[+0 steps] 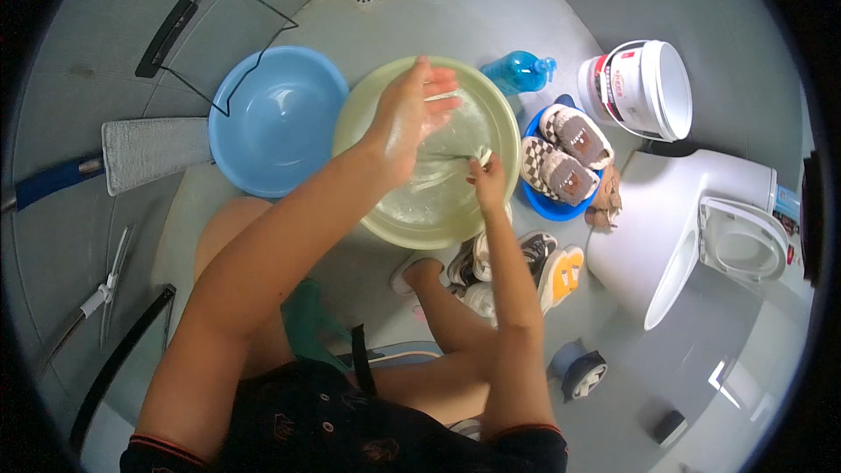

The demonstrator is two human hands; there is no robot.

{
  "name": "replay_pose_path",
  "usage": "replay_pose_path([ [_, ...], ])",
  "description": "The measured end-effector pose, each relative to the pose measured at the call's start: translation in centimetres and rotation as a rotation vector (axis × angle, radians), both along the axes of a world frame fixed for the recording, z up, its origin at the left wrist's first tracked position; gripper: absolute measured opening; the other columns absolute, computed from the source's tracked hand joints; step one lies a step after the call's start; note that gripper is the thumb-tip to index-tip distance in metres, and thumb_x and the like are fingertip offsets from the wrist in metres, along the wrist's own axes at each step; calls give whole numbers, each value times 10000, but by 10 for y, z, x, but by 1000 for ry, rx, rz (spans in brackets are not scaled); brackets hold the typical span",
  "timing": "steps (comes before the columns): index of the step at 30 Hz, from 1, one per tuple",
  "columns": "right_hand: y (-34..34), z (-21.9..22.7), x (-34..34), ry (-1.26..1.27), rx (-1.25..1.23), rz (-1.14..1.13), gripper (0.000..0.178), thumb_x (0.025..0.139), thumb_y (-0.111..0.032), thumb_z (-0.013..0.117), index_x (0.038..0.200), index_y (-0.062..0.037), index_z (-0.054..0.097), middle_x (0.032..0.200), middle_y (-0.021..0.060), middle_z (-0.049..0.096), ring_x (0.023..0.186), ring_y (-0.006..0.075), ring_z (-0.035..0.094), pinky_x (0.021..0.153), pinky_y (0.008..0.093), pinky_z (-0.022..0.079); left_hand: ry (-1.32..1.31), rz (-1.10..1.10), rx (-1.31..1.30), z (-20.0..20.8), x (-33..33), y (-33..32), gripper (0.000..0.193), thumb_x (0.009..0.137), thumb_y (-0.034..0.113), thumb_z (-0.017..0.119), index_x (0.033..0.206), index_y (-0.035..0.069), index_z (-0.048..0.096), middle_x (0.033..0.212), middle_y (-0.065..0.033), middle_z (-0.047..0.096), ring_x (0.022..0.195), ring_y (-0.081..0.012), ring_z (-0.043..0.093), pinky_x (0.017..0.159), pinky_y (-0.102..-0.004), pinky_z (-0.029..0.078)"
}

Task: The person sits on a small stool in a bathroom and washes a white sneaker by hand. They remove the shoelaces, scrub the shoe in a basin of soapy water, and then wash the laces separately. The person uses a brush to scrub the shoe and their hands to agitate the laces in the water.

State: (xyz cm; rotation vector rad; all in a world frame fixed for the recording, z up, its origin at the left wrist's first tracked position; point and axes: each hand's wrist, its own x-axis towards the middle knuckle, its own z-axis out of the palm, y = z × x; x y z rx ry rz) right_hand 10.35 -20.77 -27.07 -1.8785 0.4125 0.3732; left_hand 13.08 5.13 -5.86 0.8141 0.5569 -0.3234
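A pale green basin (427,232) of cloudy water stands in front of me. Over its left and middle part I hold up my left hand (405,118), open, its fingers stretched out and nothing in it. My right hand (489,182) is at the basin's right rim, fingers closed in a pinch on a small white thing (484,156). What exactly that thing is I cannot make out. Streaks show in the water beside it, and part of the basin is hidden behind my left arm.
Left of the basin stands a light blue basin (279,123) under a wire-framed handle (168,35). To the right are a blue bottle (517,73), slippers (580,142) in a blue bowl (554,209), a white bucket (644,88) and a toilet (644,236). Shoes (561,276) lie nearer me.
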Motion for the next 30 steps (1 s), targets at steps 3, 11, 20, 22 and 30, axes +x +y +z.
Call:
replay_pose_path([
  [3, 6, 93, 5, -16, 245, 40, 208, 896, -107, 616, 1092, -56, 570, 897, 8, 620, 777, 85, 595, 625, 251, 541, 31, -30, 27, 0, -4, -5, 473, 1016, 407, 350, 1229, 22, 526, 1306, -137, 514, 1184, -237, 497, 1029, -376, 364],
  [11, 27, 242, 5, -294, 455, -62, 282, 913, -124, 620, 1175, -69, 532, 999, 28, 635, 786, 96, 617, 580, 217, 512, -2, -219, 176, -13, -13, -33, 461, 957, 449, 474, 1251, 101, 548, 1324, -85, 490, 1216, -234, 463, 1051, -367, 336],
  [20, 30, 258, -2, -263, 450, -19, 295, 865, -64, 649, 1145, -70, 555, 970, 28, 643, 807, 91, 610, 609, 216, 499, -737, -658, 1062, -12, -31, -46, 265, 834, 251, 647, 1063, 118, 646, 809, -110, 665, 785, -296, 644, 698, -422, 486],
  [22, 28, 256, -6, -219, 504, -41, 308, 850, -47, 653, 1141, -60, 553, 970, 30, 643, 804, 94, 610, 613, 217, 491, -728, -643, 1090, -18, -24, -40, 228, 846, 258, 637, 1019, 110, 655, 838, -114, 669, 814, -313, 640, 700, -439, 477],
  [30, 8, 178, -5, 30, 552, -338, 225, 892, -191, 639, 1081, -89, 574, 927, 10, 624, 773, 123, 626, 625, 234, 509, -508, -753, 1360, -23, -6, 3, 216, 901, 299, 579, 1040, 145, 639, 948, -125, 653, 901, -327, 621, 749, -448, 477],
])
